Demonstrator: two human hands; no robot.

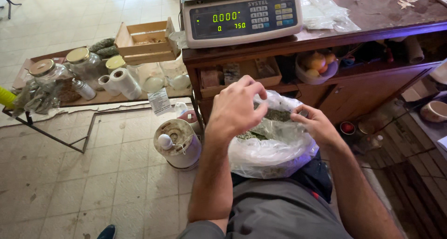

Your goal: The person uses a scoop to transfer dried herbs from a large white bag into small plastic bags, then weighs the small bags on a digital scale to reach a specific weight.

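A large clear plastic bag (267, 153) with dried green herbs (274, 115) rests on my lap below the counter. My left hand (235, 106) arches over the bag's open mouth, fingers bent down and pinching its near rim. My right hand (314, 122) grips the opposite rim of the bag from the right side. A grey digital scale (242, 16) with a lit green display stands on the wooden counter (372, 15) directly above the bag.
A low table (107, 98) at left carries glass jars, paper rolls and a wooden crate (142, 41). A white lidded bucket (177, 143) stands on the tiled floor beside my left arm. Empty clear bags (326, 10) lie on the counter; a bowl of fruit (316, 66) sits on the shelf.
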